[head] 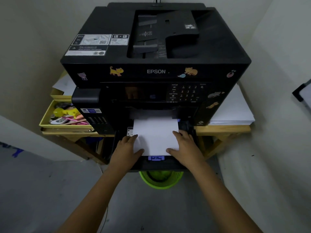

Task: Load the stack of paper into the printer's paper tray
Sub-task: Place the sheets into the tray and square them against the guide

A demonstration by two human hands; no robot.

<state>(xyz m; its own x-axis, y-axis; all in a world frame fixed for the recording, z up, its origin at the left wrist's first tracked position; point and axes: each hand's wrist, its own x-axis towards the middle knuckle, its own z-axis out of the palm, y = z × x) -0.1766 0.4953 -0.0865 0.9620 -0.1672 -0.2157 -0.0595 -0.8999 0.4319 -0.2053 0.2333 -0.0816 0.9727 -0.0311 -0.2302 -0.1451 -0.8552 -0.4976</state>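
Note:
A black Epson printer (156, 71) stands on a wooden table. Its paper tray (188, 128) is pulled out at the front, with a blue guide tab (156, 158) at its near edge. A white stack of paper (155, 135) lies flat in the tray, its far end under the printer body. My left hand (127, 148) rests on the stack's left edge, thumb on top. My right hand (186, 147) lies on the right edge, fingers spread over the sheet. Both hands press on the paper rather than lift it.
A second pile of white paper (234, 111) lies on the wooden table (223, 128) right of the printer. A yellow box of stationery (65, 115) sits at the left. A green basket (160, 179) stands on the floor under the tray. Walls close in on both sides.

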